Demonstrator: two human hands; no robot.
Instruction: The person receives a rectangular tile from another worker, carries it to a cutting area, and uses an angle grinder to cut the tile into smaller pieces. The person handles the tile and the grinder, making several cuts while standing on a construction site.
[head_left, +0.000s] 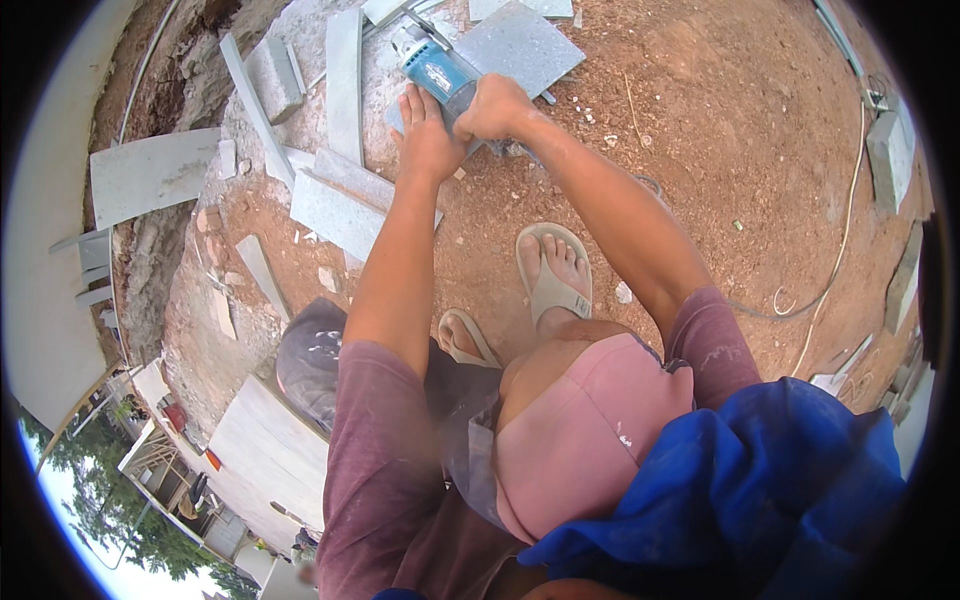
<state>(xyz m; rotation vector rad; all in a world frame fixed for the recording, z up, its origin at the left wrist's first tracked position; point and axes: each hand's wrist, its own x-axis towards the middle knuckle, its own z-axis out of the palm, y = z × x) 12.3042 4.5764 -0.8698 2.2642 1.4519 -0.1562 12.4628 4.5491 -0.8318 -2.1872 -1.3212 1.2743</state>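
Observation:
A teal angle grinder (436, 70) lies at the top of the view, its head pointing up and to the left. My right hand (498, 108) wraps round the dark rear end of its body. My left hand (430, 142) lies beside the grinder with fingers stretched forward and thumb apart, over a small grey stone piece (393, 116). Whether its fingertips press on the tool or only on the stone is hard to tell. The grinder's disc is mostly hidden. A square grey stone slab (521, 52) lies just right of the grinder.
Cut slabs (338, 213) and long strips (345, 85) lie left of my hands. My sandalled foot (555, 270) stands on reddish dirt below the grinder. A pale cable (836, 262) runs down the right side, near stone blocks (888, 160). A white board (265, 450) leans at lower left.

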